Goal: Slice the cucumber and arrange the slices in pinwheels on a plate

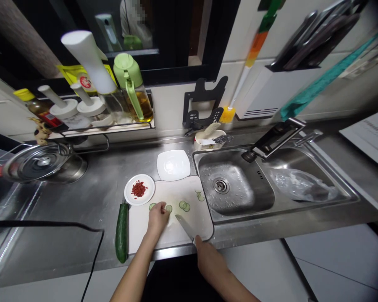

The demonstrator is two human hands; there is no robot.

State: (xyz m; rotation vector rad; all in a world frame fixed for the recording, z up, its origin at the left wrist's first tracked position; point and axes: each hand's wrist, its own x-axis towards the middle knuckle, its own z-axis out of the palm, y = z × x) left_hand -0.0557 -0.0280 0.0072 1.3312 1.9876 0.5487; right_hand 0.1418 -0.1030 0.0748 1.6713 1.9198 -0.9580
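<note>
A white cutting board (189,195) lies on the steel counter beside the sink. My left hand (156,217) is curled, fingers down on the board, next to a cucumber slice (169,208). What it presses on is hidden. My right hand (209,258) grips the handle of a knife (184,226), whose blade points toward the left hand. More cucumber slices (185,205) lie in the board's middle and several (200,194) near its right edge. A whole cucumber (122,231) lies left of the board.
A small plate of chopped red pieces (139,189) and an empty white square plate (173,165) sit behind the board. The sink (236,184) is to the right, a pot lid (34,162) and a rack of bottles (107,105) to the left. A black cable (94,251) crosses the counter.
</note>
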